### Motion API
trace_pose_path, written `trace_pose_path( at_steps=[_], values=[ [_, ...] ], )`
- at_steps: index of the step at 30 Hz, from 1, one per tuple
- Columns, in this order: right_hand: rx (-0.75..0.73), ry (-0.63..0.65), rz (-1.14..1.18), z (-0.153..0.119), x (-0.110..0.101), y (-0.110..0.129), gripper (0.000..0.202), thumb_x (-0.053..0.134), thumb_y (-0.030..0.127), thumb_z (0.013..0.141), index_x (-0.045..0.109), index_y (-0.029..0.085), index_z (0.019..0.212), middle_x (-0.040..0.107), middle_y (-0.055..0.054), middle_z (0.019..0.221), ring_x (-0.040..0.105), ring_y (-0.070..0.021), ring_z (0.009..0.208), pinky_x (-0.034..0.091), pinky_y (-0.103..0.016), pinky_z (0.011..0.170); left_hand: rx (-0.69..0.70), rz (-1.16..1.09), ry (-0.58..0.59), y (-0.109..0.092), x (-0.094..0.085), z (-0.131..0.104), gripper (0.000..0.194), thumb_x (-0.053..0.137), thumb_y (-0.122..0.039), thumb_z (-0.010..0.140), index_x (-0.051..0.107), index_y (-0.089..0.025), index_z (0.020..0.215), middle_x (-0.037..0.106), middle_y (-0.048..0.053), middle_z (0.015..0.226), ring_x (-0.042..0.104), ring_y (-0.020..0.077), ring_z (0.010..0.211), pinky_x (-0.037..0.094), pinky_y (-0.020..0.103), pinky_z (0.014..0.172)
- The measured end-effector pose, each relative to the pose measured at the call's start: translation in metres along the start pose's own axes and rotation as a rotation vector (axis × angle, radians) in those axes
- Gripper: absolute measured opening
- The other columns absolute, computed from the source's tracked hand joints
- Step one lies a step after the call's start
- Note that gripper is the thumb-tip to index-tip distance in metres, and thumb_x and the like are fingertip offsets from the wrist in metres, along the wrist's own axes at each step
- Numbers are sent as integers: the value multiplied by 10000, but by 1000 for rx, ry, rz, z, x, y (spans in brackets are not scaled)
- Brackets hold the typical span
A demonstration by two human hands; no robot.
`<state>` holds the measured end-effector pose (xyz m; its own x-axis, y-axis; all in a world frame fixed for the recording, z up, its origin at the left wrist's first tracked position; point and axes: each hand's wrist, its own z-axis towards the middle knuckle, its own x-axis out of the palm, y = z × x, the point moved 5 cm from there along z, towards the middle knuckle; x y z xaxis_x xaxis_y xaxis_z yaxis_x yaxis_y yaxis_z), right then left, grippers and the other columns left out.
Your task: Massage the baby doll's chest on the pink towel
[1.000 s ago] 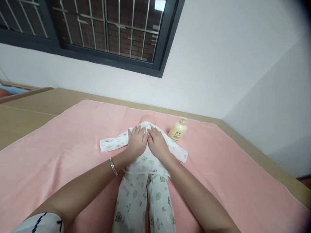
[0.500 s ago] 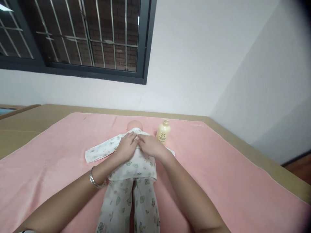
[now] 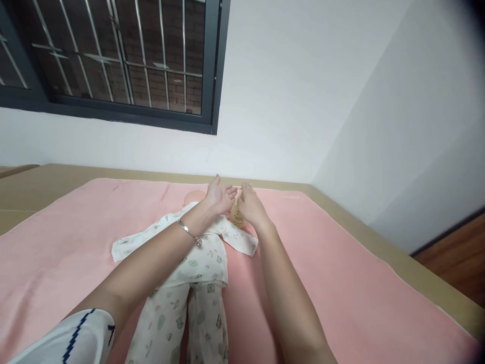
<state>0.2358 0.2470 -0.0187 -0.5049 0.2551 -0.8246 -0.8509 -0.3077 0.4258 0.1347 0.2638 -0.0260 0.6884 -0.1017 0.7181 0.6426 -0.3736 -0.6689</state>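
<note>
My left hand (image 3: 222,196) is turned palm up with its fingers apart, holding nothing, over the chest and shoulder area of a baby doll (image 3: 194,196). The doll lies on its back in a white patterned top (image 3: 197,260) and matching trousers (image 3: 208,316). Just right of the doll stands a pale yellow pump bottle (image 3: 237,217) with dark print. My right hand (image 3: 253,206) is bent over the top of this bottle, fingers curled down toward my left palm. The hand hides the pump head and part of the bottle.
A pink cloth (image 3: 322,283) covers most of the wooden surface (image 3: 68,177) under the doll. White walls (image 3: 280,101) rise behind and to the right. A dark-framed window (image 3: 212,101) with metal bars is at upper left.
Both hands have left the doll's chest. The left moved right and turned palm up; the right went to the top of the bottle. The view has shifted slightly right.
</note>
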Motion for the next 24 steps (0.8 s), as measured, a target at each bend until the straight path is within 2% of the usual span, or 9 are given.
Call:
trace_pose_path(
  at_steps=[3,6,9,11,14,19,21,24],
  values=[
    [18,2,-38,1,10,-3,627,334,90,892,295,-29,1506,344,-203,1569,280,-249,1480,266,-383,1210,-32,-32,11,-2,5,3,851,198,-614,954,144,-15,1557,219,225,1623,259,233,1503,379,333,1142],
    [12,-17,-187,-1,18,-3,701,490,163,857,298,-1,1511,374,-201,1552,280,-279,1473,298,-391,1186,-43,-67,18,-2,4,3,807,240,-583,955,182,-47,1555,301,238,1588,376,253,1451,478,357,1059],
    [-13,-14,-352,-1,26,-1,775,587,211,819,307,19,1515,350,-198,1567,247,-300,1479,287,-389,1183,-49,-95,19,-2,-5,1,788,250,-554,956,234,-19,1534,376,252,1543,438,258,1410,514,334,1010],
    [-10,-10,-409,-1,28,0,686,512,196,875,325,22,1512,356,-189,1567,247,-283,1480,276,-375,1186,-74,-92,15,-2,-17,-5,778,246,-539,959,261,0,1520,409,261,1519,443,255,1407,517,321,999],
    [-4,-6,-440,-1,25,3,587,382,161,931,351,25,1502,378,-176,1558,267,-268,1472,293,-375,1177,-78,-77,27,-7,-40,-25,760,252,-538,957,313,-12,1502,438,252,1506,451,243,1405,491,310,1025],
    [-14,-20,-497,-2,22,17,581,402,187,926,379,16,1480,392,-191,1543,299,-278,1453,303,-373,1171,-80,-65,9,-23,-78,-69,694,297,-510,934,409,-67,1456,498,219,1476,497,244,1371,439,352,1087],
    [29,-11,-513,0,23,21,582,411,205,926,381,32,1481,391,-189,1544,304,-280,1450,331,-379,1153,-81,-31,-36,-32,-87,-84,647,308,-475,927,448,-92,1429,510,208,1470,495,251,1373,418,376,1107],
    [81,14,-533,4,25,29,564,398,225,938,387,49,1473,386,-192,1544,309,-284,1447,381,-396,1112,-61,-11,-46,-50,-88,-104,611,327,-439,922,468,-106,1415,508,193,1476,491,255,1376,390,382,1132]
  ],
)
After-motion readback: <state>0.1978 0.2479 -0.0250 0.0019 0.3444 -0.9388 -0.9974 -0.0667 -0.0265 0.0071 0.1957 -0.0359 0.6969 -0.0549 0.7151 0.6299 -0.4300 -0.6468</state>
